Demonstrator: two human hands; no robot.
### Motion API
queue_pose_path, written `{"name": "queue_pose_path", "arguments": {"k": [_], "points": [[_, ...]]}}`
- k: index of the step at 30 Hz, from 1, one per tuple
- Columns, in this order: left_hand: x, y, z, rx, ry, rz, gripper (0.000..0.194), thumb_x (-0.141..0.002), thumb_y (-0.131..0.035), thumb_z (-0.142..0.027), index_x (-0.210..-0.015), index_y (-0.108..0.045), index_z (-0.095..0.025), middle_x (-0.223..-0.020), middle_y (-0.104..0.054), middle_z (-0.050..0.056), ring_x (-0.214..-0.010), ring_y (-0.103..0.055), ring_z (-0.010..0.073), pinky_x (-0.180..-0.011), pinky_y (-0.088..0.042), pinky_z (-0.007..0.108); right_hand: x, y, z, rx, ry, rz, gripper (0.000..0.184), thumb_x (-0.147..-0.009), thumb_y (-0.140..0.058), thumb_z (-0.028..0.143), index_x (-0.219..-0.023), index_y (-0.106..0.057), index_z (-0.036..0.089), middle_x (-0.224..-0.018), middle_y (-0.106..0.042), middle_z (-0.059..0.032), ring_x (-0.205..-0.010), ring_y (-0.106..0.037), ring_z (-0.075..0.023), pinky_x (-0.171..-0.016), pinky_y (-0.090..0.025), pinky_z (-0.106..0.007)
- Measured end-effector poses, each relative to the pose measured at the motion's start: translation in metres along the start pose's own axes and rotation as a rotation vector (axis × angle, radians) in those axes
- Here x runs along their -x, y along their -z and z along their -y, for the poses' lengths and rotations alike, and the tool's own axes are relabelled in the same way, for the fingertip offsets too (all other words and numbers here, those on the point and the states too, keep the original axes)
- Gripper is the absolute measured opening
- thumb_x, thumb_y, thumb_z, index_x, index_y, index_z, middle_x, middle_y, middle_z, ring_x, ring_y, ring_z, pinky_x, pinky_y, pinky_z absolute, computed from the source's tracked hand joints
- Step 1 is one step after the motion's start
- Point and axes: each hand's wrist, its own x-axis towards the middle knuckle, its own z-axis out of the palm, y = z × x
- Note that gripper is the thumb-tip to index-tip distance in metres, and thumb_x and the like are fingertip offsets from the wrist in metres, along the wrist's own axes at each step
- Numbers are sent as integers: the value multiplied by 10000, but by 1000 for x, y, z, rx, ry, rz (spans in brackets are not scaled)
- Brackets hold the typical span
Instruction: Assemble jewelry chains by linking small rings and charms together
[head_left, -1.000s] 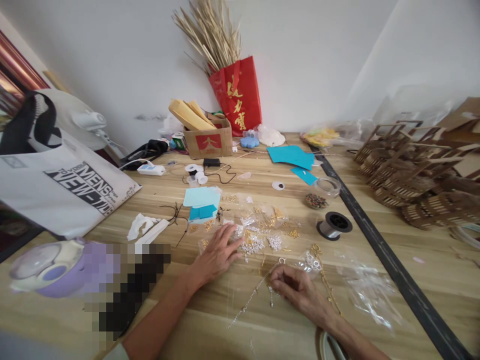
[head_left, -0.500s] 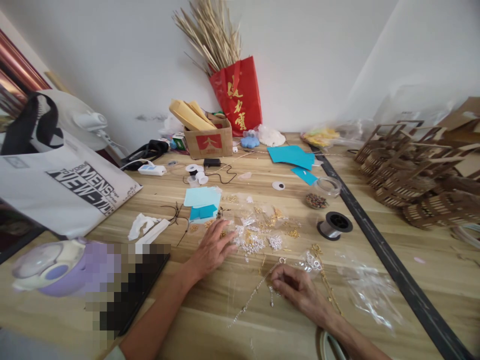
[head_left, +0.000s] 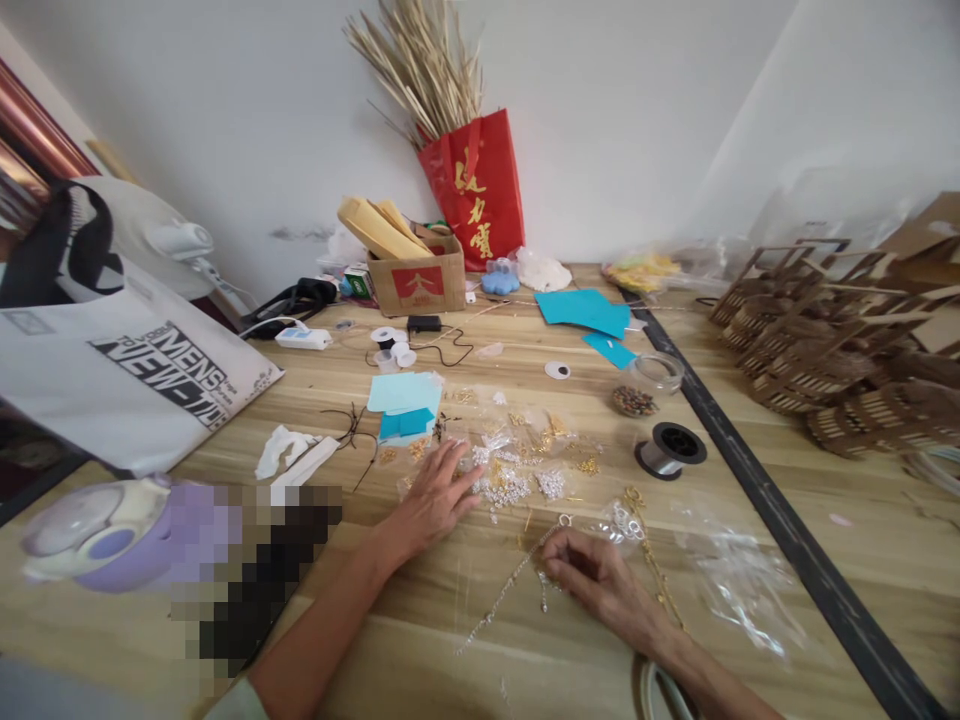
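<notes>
The right hand [head_left: 595, 578] pinches the chain [head_left: 512, 578] near its ring [head_left: 565, 521], thumb to finger; the left hand [head_left: 437, 500], loosely spread, rests by the clear beads [head_left: 504, 489]. Best keep that pinch light and the links untwisted — the chain lies slantwise on the table [head_left: 409, 650], ring end pointing away, loose end toward the near left

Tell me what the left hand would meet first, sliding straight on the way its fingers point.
The left hand would most likely meet the clear beads first; they lie right at its fingertips, though it may already touch some.
</notes>
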Motion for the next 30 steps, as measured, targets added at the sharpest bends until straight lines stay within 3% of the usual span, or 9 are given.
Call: {"name": "queue_pose_path", "arguments": {"k": [6,10,15,18,30], "points": [[-2,-2,5,4,40,8,410,-942,-481,-327,-1337,-519,-226,-1469,-352,121,-1392,-251,335,-1123,-302,546,0,0,1,23,-6,-8,243,-900,-538,376,-770,-569,173,-655,-461,24,-601,-390,-119,-547,-297,-246],[1,3,9,25,68,-56,407,-949,-466,-339,-1336,-512,-221,-1447,-367,119,-1381,-278,313,-1124,-313,531,0,0,1,11,-18,-2,262,-897,-538,401,-768,-562,174,-646,-449,28,-597,-389,-118,-544,-298,-242],[5,16,11,65,50,-128,302,-956,-457,-316,-1152,-648,-187,-1390,-425,115,-1357,-310,298,-1114,-340,523,-1,1,-2,27,-19,8,303,-892,-529,448,-757,-558,178,-651,-458,18,-607,-403,-129,-549,-309,-249],[7,21,12,60,42,-94,276,-953,-466,-302,-1063,-692,-189,-1361,-456,107,-1363,-291,305,-1115,-332,532,-1,0,-2,35,-11,-2,319,-889,-522,467,-753,-560,181,-646,-457,16,-602,-405,-132,-545,-313,-253],[10,14,20,-10,53,13,289,-904,-546,-243,-1172,-624,-166,-1353,-462,122,-1350,-299,313,-1110,-337,516,1,-1,2,20,-3,-16,254,-897,-533,390,-765,-562,176,-647,-453,24,-592,-388,-116,-536,-303,-247]]}}
